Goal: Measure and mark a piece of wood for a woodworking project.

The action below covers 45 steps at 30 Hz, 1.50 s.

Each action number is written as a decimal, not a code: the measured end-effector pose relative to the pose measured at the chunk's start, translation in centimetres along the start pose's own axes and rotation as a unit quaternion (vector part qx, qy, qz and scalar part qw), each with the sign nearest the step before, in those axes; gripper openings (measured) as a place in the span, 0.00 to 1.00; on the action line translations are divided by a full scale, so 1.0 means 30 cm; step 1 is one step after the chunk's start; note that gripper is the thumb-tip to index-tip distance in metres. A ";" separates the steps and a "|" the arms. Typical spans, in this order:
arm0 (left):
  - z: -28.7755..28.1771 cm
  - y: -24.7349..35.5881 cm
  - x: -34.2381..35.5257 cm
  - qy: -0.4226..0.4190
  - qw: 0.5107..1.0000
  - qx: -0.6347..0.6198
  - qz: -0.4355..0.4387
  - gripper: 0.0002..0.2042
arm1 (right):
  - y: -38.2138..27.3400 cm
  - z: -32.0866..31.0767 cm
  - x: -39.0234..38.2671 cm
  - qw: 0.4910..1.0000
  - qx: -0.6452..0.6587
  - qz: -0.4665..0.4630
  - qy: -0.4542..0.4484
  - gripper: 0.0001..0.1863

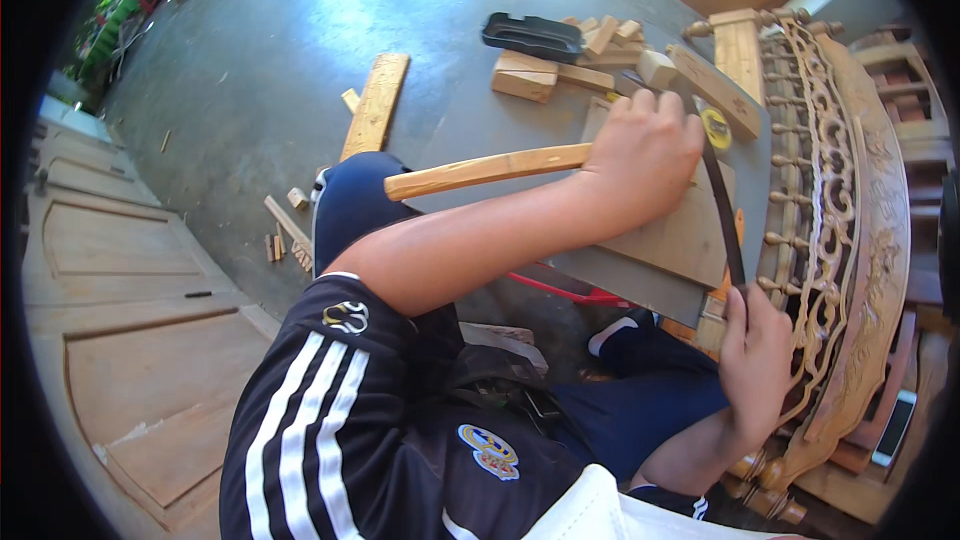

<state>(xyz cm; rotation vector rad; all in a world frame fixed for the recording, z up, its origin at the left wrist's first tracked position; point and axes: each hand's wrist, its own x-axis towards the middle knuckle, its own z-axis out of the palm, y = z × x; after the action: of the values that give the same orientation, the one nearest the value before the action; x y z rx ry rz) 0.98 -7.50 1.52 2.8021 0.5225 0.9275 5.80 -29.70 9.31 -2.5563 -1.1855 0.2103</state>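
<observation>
My left hand (645, 155) is closed in a fist over the far part of a long, dark, flat metal bar (722, 210), which looks like a file. At the bar's near end, my right hand (757, 355) has its thumb and fingers wrapped round it. A pale wooden stick (480, 170) runs out leftward from beneath my left hand and wrist, its free end above my knee. How the stick meets the bar is hidden by that hand. Below both lies a flat wooden board (670, 240) on a grey tabletop (460, 135).
Wood blocks (525, 77), a black tray (532, 36) and a yellow tape roll (715, 128) sit on the tabletop's far side. Carved wooden furniture (850, 210) stands close on the right, a phone (893, 427) near it. Panelled doors (140, 340) are at left; a plank (378, 105) lies beyond my knee.
</observation>
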 end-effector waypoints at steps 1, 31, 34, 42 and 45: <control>-0.003 0.001 -0.001 -0.001 1.000 -0.012 0.012 0.09 | -0.021 0.012 0.023 1.000 -0.004 0.015 0.006 0.14; -0.002 0.004 0.013 0.005 0.998 0.068 0.018 0.10 | -0.011 0.137 0.169 0.998 0.044 -0.006 0.050 0.15; -0.016 -0.017 0.006 -0.005 0.997 0.070 0.011 0.11 | -0.008 0.085 0.087 0.999 0.032 0.009 0.011 0.15; -0.021 0.001 0.021 -0.021 0.998 0.048 0.020 0.10 | 0.018 0.094 0.093 0.996 0.068 0.003 0.053 0.14; -0.012 0.004 0.017 -0.015 0.998 0.057 0.021 0.10 | -0.002 0.157 0.178 0.993 0.077 -0.022 0.083 0.14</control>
<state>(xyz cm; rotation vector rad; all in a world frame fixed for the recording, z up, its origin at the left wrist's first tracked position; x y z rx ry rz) 1.18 -7.42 2.11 2.9349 0.5296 0.8886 7.97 -24.56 4.90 -2.3611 -1.1158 0.0739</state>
